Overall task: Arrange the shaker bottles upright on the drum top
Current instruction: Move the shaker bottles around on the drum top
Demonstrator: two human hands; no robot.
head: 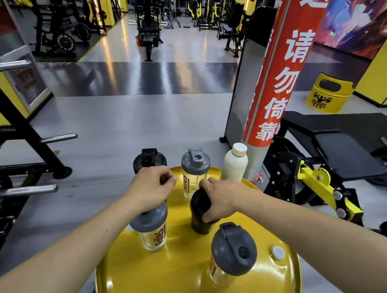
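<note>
A yellow drum top point(179, 280) carries several shaker bottles, all upright. My right hand point(220, 198) is closed around a black bottle point(199, 220) near the middle. My left hand point(151, 187) is closed at the far left edge, just below a black-lidded shaker point(149, 161) whose body it hides; it seems to grip that shaker. Under my left wrist stands a clear shaker with a grey lid point(151, 228). Another clear grey-lidded shaker point(196, 170) stands at the back, and a third point(231, 250) is near the front right.
A cream white bottle point(234, 165) stands at the drum's far right edge, next to a red-wrapped pillar point(282, 68). A small white bung cap point(278, 252) sits in the drum top. A weight rack point(14, 147) is left, a bench point(332, 145) right.
</note>
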